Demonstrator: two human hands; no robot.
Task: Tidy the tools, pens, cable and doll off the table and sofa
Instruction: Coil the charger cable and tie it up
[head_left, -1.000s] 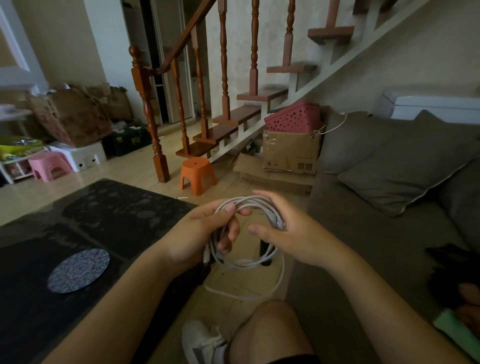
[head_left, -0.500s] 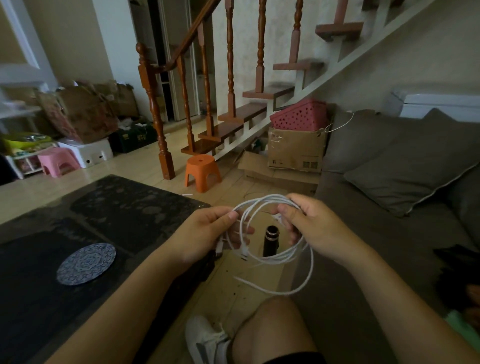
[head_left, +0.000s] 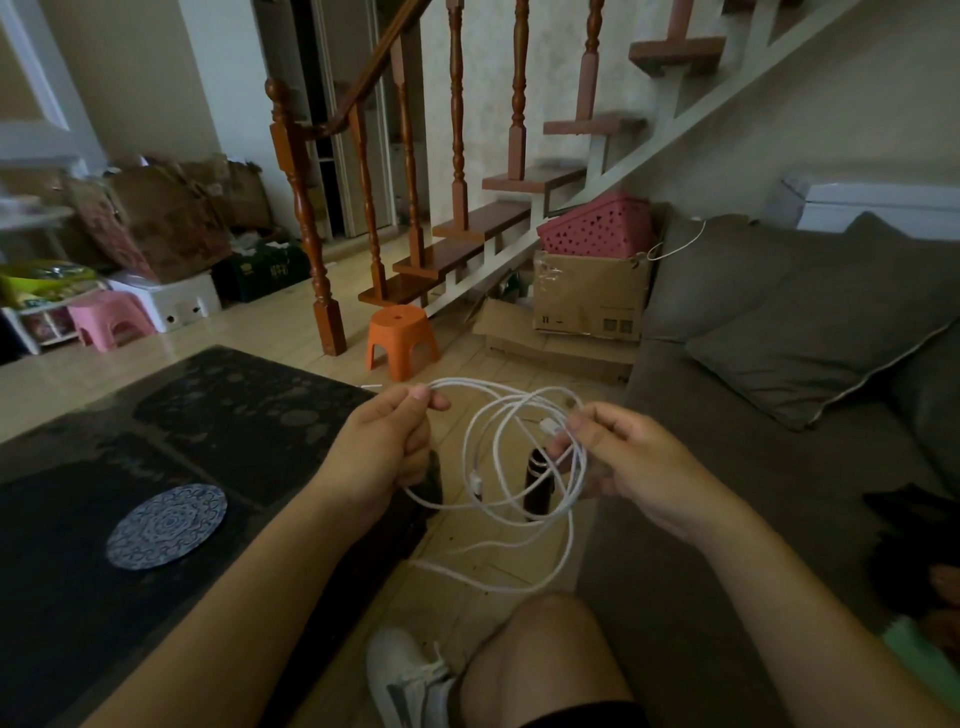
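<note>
A white cable (head_left: 511, 470) hangs in loose loops between my two hands, above the floor gap between table and sofa. My left hand (head_left: 387, 447) pinches the top of the loops near one end. My right hand (head_left: 623, 460) grips the other side, with a white plug at its fingertips; a second plug dangles inside the loops. A tail of cable droops toward my knee. The dark table (head_left: 171, 431) lies to the left, the grey sofa (head_left: 753, 493) to the right. At the far right edge of the sofa lies a dark-haired doll (head_left: 919, 551), partly cut off.
A round patterned coaster (head_left: 166, 525) rests on the table. A dark cylindrical bottle (head_left: 536, 480) stands on the floor behind the cable. Farther off are an orange stool (head_left: 400, 338), a cardboard box (head_left: 589, 296) with a pink basket on it, and a wooden staircase (head_left: 467, 228).
My hands have moved apart, and the tight coil has spread out into wide loose loops. The view has shifted slightly leftward and closer.
</note>
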